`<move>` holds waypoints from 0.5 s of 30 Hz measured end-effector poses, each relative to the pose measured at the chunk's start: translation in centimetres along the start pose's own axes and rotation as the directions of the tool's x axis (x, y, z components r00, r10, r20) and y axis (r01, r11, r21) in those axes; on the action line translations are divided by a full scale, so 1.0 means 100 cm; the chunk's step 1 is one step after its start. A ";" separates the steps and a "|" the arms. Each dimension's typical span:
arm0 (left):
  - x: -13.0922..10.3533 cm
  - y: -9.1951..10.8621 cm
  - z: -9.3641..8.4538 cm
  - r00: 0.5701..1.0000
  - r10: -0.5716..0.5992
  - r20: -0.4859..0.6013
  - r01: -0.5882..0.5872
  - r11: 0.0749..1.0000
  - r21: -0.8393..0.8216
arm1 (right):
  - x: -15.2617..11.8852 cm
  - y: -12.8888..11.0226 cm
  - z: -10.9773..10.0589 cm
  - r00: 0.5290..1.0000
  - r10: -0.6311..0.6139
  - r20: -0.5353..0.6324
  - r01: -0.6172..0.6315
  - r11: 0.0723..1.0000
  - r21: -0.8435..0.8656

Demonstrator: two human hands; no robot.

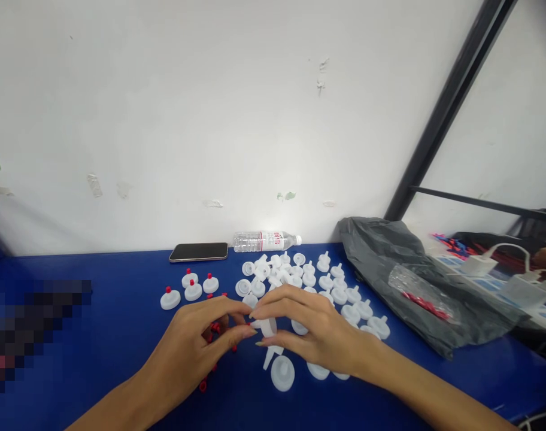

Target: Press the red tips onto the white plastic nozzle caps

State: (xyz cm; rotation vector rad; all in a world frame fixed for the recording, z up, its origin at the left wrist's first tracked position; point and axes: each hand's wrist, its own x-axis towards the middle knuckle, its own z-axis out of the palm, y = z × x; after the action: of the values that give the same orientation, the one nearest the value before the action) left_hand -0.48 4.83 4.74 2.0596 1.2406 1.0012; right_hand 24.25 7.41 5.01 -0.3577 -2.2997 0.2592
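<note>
In my right hand (306, 326) is a white plastic nozzle cap (268, 327), tipped on its side and gripped by its round base between thumb and fingers. Its spout points left at my left hand (205, 335), whose thumb and fingertips pinch at the spout's end. A sliver of red shows there, a small red tip cap (248, 324) mostly hidden by the fingers. Loose red tip caps (203, 386) lie under and around my left hand. Around and beyond my right hand many white nozzle caps (282, 373) are scattered, some upright, some lying over.
Several white nozzle caps with red tips (170, 298) stand at left. Along the wall lie a phone (199, 252) and a clear plastic bottle (266, 240). A grey plastic bag (390, 263) covers the right side, with a clear bag of red pieces (423, 299) on it, beside power strips (493, 278).
</note>
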 end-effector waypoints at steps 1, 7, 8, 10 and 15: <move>0.001 -0.003 0.000 0.999 0.028 0.022 -0.029 0.999 0.027 | 0.000 0.000 0.001 1.000 -0.014 -0.020 0.014 1.000 0.007; -0.004 -0.007 0.002 0.979 0.165 0.117 -0.177 0.978 0.109 | -0.002 0.002 0.010 0.989 -0.010 -0.148 0.016 0.999 0.035; -0.006 -0.005 0.002 0.977 0.172 0.125 -0.187 0.975 0.122 | -0.003 0.002 0.011 0.989 -0.003 -0.151 0.010 0.999 0.045; -0.009 0.000 0.000 0.968 0.195 0.156 -0.219 0.963 0.155 | -0.003 0.001 0.010 0.989 -0.003 -0.147 0.011 0.998 0.055; -0.016 0.000 0.000 0.927 0.307 0.215 -0.357 0.899 0.254 | -0.004 -0.001 0.008 0.996 -0.025 -0.087 0.029 0.998 0.048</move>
State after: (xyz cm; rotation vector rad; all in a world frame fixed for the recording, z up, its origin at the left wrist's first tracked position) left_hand -0.95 3.41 4.17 2.5947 1.0126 0.7972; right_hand 23.92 7.10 4.26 -0.3070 -2.2072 0.2808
